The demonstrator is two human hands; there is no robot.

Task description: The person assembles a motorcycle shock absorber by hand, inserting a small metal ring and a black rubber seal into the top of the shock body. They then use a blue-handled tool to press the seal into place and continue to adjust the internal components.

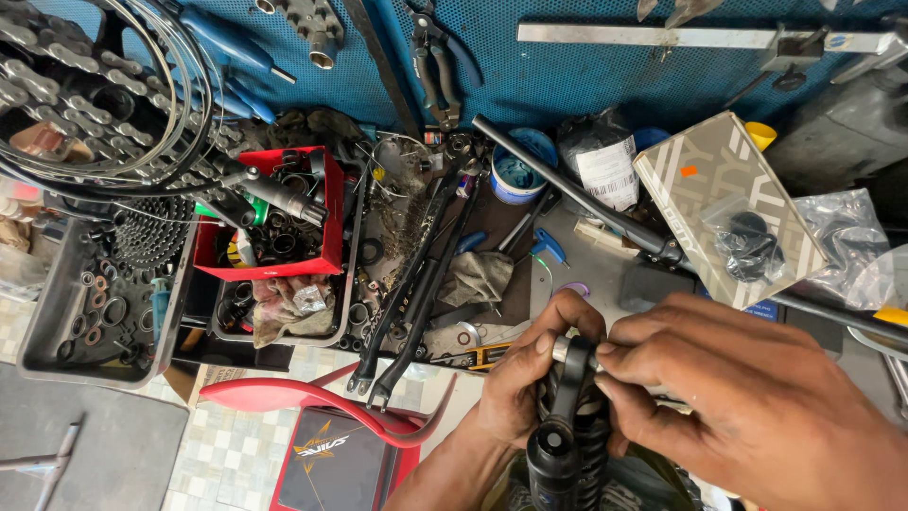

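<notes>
Two hands, left hand (520,378) and right hand (747,397), grasping a black coil shock absorber (566,426), long axis upright in view

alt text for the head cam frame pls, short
Two bare hands, left hand and right hand, grip a black coil-sprung shock absorber by its top end over a cluttered workbench. Behind lie a red parts bin, a black bicycle fork, a grey cardboard box and a blue pegboard hung with tools.
</notes>
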